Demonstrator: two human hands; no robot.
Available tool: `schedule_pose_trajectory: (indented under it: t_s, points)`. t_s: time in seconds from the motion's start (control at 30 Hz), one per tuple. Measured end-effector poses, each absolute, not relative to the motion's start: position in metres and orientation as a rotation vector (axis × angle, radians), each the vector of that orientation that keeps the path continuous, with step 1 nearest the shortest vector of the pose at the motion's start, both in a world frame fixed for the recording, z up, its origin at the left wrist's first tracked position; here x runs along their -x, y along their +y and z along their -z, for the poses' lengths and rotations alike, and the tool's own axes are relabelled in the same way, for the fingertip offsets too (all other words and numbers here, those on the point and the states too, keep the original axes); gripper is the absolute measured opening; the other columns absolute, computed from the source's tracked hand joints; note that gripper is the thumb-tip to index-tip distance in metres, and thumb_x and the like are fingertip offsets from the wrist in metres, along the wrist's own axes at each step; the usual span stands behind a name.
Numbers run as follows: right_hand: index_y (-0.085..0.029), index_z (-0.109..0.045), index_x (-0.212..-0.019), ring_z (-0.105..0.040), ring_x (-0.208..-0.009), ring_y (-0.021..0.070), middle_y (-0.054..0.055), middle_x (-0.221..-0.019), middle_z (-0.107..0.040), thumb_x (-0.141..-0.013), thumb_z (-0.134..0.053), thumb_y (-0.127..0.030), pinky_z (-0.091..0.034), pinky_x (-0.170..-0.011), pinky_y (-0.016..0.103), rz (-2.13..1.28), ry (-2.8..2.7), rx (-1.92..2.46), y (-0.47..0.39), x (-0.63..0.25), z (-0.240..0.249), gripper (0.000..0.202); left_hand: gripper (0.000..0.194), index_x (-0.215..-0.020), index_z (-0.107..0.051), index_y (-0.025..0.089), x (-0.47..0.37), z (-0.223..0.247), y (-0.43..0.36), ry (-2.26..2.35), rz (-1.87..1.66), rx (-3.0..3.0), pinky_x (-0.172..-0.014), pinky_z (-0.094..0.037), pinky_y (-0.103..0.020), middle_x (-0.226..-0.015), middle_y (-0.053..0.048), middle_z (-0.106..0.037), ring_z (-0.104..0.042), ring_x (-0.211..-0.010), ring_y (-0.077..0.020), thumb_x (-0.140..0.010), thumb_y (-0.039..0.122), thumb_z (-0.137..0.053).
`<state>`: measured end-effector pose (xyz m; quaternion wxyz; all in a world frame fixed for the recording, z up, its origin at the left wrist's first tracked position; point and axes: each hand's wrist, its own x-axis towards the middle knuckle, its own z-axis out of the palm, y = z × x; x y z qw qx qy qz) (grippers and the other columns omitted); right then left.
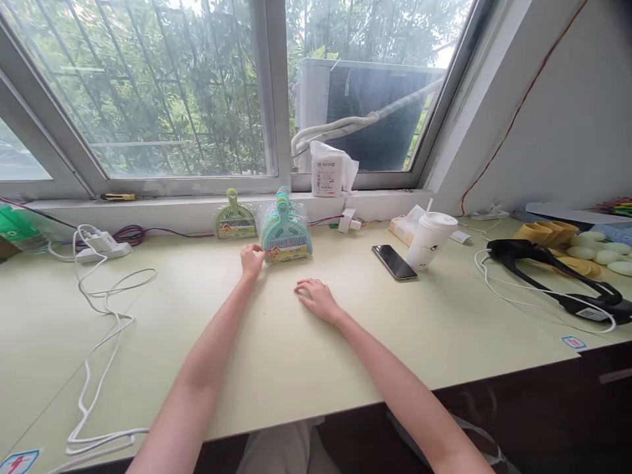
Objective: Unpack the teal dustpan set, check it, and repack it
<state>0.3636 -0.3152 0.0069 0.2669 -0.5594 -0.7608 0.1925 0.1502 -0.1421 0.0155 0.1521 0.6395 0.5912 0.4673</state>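
A stack of teal mini dustpan sets in clear wrap (286,232) leans against the window ledge at the back of the pale green desk (276,355). My left hand (252,259) reaches out and pinches the lower left corner of the front teal dustpan pack. A single green dustpan pack (236,222) stands just to its left, untouched. My right hand (318,299) lies flat on the desk, fingers spread, a little in front of the teal stack and holding nothing.
A black phone (394,262) and a white lidded cup with a straw (432,240) sit to the right. Farther right lie a black headset with white cable (553,271) and yellow and white pieces (582,250). White cables and a power strip (101,245) trail on the left.
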Motion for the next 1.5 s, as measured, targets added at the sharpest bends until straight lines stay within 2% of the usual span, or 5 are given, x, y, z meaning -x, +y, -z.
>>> schedule_pose_trajectory:
  t_s: [0.27, 0.5, 0.9, 1.1, 1.5]
  points:
    - [-0.024, -0.053, -0.132, -0.041, -0.134, 0.0245, 0.008, -0.147, -0.047, -0.093, -0.05, -0.023, -0.037, -0.103, 0.04, -0.254, -1.927, 1.443, -0.312, -0.367, -0.005, 0.04, 0.016, -0.076, -0.039, 0.024, -0.189, -0.022, -0.208, 1.392, -1.403, -1.498, -0.066, -0.037, -0.029, -0.067, 0.002, -0.047, -0.052, -0.069, -0.017, -0.074, 0.025, -0.055]
    - [-0.019, -0.067, -0.098, -0.062, -0.088, 0.0199, 0.006, -0.085, -0.072, -0.103, -0.03, -0.036, -0.034, -0.096, 0.035, -0.15, -1.876, 1.484, -0.322, -0.374, -0.018, 0.041, 0.035, -0.09, -0.045, 0.022, -0.193, -0.01, -0.249, 1.111, -1.272, -0.967, -0.052, -0.038, -0.025, -0.071, 0.003, -0.055, -0.054, -0.055, -0.0109, -0.066, 0.021, -0.07]
    - [-0.015, -0.069, -0.091, -0.066, -0.053, 0.0133, 0.009, -0.088, -0.075, -0.091, -0.058, -0.049, -0.055, -0.057, 0.028, -1.143, -1.182, 1.273, -0.307, -0.385, -0.002, 0.036, 0.049, -0.107, -0.059, 0.015, -0.174, -0.015, -0.277, 0.688, -1.128, -1.011, -0.094, -0.05, -0.038, -0.099, -0.007, -0.071, -0.067, -0.1, -0.0229, -0.059, 0.006, -0.064]
    - [-0.017, -0.061, -0.089, -0.064, -0.062, 0.0083, 0.003, -0.087, -0.071, -0.084, -0.068, -0.024, -0.06, -0.076, 0.026, -1.064, -0.855, 1.163, -0.305, -0.402, -0.007, 0.011, 0.047, -0.106, -0.061, 0.016, -0.178, -0.017, -0.284, 0.604, -0.942, -1.104, -0.1, -0.047, -0.045, -0.099, -0.006, -0.071, -0.067, -0.099, -0.0231, -0.061, 0.012, -0.07]
    - [-0.018, -0.058, -0.126, -0.065, -0.093, 0.0116, 0.006, -0.116, -0.07, -0.086, -0.059, -0.029, -0.051, -0.084, 0.024, -1.109, -1.036, 1.157, -0.312, -0.385, -0.009, 0.042, 0.064, -0.12, -0.05, 0.022, -0.176, -0.011, -0.276, 0.636, -1.167, -1.034, -0.104, -0.046, -0.043, -0.101, 0.0, -0.068, -0.067, -0.096, -0.0166, -0.06, 0.007, -0.068]
